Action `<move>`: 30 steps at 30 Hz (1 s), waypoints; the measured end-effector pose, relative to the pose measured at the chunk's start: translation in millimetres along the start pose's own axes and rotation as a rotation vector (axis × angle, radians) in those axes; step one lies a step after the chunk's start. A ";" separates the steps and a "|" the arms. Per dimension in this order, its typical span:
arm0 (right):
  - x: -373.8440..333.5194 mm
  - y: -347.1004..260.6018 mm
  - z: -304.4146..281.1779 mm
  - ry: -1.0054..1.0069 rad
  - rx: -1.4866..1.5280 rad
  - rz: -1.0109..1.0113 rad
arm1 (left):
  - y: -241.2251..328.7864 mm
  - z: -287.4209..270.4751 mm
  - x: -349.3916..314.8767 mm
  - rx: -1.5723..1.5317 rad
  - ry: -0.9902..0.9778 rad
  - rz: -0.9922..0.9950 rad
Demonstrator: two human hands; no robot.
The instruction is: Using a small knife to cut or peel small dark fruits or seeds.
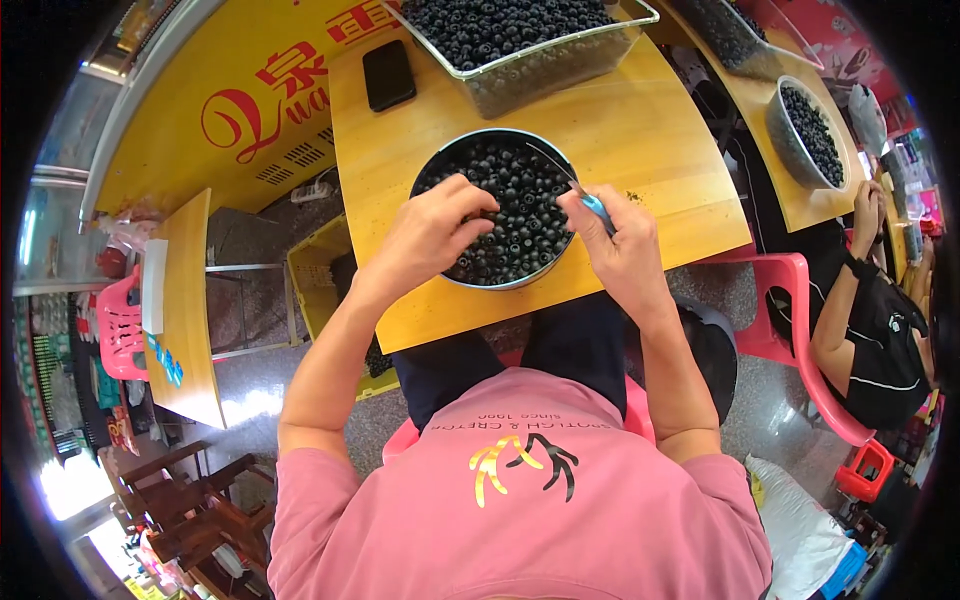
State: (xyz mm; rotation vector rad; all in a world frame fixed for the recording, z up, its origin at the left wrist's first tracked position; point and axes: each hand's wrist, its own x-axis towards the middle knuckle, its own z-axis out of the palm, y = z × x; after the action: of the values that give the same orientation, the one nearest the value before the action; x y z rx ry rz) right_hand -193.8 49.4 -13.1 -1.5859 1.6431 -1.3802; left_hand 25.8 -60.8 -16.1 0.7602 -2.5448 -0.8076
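Berries (520, 235) are held in a round bowl (512, 286) near the close edge of a table (660, 150), and the two hands are held apart over it. The left hand (440, 225) is curled above the left side, its thumb and fingertips bent toward the fruit; whether a berry is pinched there cannot be told. A knife (597, 210) is clamped in the right hand (625, 240) by the right rim, its thin blade pointed forward and leftward over the bowl. The left fingers could be nicked if the blade were swung inward, and fruit could be bruised by hard pressing. The bowl could also be tipped by a knock, since no firm grip on it is seen. Beyond it, a clear tub (560, 85) is heaped with more berries, and a phone (388, 76) is laid to the left. At the right, a pale bowl (788, 150) is filled likewise, with a co-worker's hands (868, 205) raised nearby.
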 end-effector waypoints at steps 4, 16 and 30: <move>4.7 -7.6 7.3 -0.184 0.450 0.241 | 8.8 4.8 -5.9 -0.622 0.156 -0.176; 8.9 -23.9 37.6 -0.108 0.843 0.337 | 35.5 23.6 -2.4 -0.986 0.486 -0.112; 14.4 -28.1 42.1 -0.108 0.869 0.440 | 36.9 43.3 -11.3 -1.190 0.510 -0.236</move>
State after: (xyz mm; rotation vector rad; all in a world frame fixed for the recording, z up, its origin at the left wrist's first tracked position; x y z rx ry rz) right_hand -147.8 27.0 -0.4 -0.7266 0.9995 -1.4319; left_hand -0.2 -10.5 -28.7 0.6824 -1.1801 -1.6649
